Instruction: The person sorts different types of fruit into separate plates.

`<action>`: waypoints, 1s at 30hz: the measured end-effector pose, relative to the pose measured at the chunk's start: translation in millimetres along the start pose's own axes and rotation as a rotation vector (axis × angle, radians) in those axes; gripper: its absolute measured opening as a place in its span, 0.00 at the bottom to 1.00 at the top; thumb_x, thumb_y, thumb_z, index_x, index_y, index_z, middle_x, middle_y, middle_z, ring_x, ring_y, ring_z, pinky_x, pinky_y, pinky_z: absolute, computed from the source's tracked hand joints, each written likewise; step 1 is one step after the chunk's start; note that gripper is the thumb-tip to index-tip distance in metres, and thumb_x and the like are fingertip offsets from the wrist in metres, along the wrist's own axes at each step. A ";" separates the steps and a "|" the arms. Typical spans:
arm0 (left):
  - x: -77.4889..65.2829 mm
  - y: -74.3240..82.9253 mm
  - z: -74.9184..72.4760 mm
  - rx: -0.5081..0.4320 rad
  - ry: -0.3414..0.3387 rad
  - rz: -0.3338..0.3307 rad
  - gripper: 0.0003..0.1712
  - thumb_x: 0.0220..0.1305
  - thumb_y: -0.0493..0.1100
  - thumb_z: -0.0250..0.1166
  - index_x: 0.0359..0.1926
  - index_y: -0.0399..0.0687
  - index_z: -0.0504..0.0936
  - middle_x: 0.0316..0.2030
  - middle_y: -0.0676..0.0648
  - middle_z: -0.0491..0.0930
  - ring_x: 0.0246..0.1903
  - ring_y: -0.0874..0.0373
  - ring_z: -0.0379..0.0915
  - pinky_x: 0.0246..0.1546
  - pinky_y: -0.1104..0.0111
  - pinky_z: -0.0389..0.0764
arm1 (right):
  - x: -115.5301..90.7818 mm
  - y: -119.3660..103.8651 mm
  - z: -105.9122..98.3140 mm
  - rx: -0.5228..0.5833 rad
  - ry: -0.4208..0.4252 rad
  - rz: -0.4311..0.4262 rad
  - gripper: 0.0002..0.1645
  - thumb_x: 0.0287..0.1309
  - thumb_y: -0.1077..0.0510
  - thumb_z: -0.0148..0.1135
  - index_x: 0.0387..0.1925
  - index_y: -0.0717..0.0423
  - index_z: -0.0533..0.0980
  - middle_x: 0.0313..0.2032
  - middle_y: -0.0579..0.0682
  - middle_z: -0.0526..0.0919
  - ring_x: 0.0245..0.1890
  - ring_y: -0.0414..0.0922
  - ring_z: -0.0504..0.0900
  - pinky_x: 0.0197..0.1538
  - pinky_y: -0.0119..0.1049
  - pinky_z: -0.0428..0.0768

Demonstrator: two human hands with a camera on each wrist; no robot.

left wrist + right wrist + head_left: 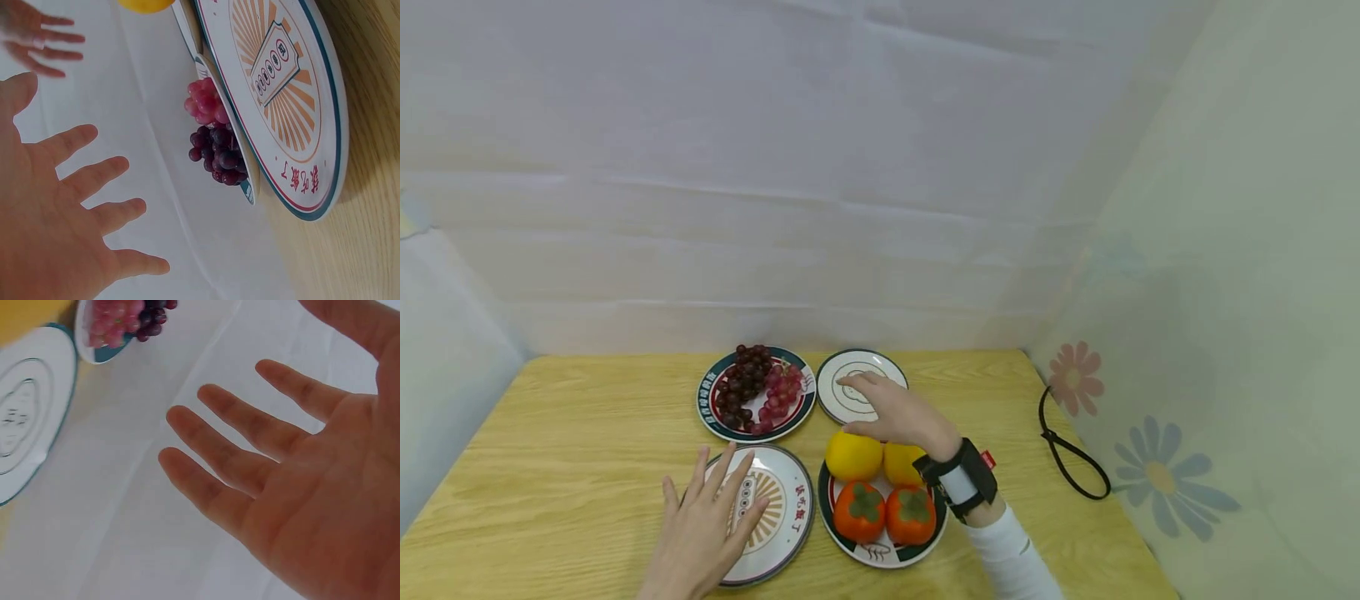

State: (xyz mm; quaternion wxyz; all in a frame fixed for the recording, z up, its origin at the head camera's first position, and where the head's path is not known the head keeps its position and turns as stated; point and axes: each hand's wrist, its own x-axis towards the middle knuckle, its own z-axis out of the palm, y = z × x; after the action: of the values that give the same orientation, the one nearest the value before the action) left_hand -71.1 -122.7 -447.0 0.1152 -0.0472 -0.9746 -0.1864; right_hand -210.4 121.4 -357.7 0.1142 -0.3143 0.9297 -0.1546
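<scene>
Palms show only in the wrist views: there our left hand [702,525] spreads its fingers wide, holding nothing, clear of the glossy white round plate [785,533] printed with an orange sunburst. From the head we see just its back, over that plate's left side. Our right hand [898,412], wearing a black-and-white wristband [981,473], also has its fingers apart and nothing in its grasp, above the white plate with a thin line drawing [835,402] and two smooth yellow fruits [853,456]. Only the head view gives us the shiny, squat orange persimmons [859,527] sharing the dark-rimmed plate [880,559] with those fruits, and the black cord loop [1049,436]. All three views catch round dark purple grapes [747,375] and pink grapes [784,387], before a creased white cloth [760,217]. Wood grain streaks our pale yellow table [587,450].
</scene>
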 end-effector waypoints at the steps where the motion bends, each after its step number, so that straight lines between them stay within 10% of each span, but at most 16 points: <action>1: 0.0 0.3 0.1 0.003 -0.004 -0.002 0.33 0.64 0.63 0.55 0.64 0.53 0.71 0.68 0.41 0.65 0.69 0.36 0.52 0.57 0.25 0.51 | -6.1 3.0 6.5 0.013 0.013 0.017 0.39 0.58 0.44 0.63 0.68 0.48 0.62 0.67 0.53 0.66 0.65 0.52 0.69 0.63 0.47 0.75; 17: 0.4 5.9 1.4 -0.003 -0.024 -0.001 0.33 0.64 0.64 0.55 0.65 0.54 0.71 0.68 0.41 0.65 0.69 0.35 0.52 0.57 0.25 0.51 | -9.3 24.9 73.6 -0.055 -0.046 0.058 0.46 0.50 0.38 0.68 0.68 0.45 0.63 0.60 0.51 0.73 0.52 0.46 0.76 0.55 0.42 0.78; 30: 2.0 4.3 1.3 0.006 -0.020 0.003 0.32 0.65 0.62 0.55 0.64 0.52 0.72 0.68 0.41 0.66 0.69 0.35 0.52 0.57 0.25 0.52 | 6.1 29.1 56.7 -0.035 -0.020 -0.013 0.43 0.43 0.45 0.75 0.60 0.49 0.68 0.48 0.51 0.77 0.41 0.43 0.75 0.46 0.34 0.79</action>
State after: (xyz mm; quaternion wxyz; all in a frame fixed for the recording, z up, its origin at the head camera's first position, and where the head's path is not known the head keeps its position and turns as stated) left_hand -72.7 -118.0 -446.2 0.1060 -0.0502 -0.9761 -0.1827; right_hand -213.6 127.3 -421.4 0.1170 -0.3240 0.9289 -0.1358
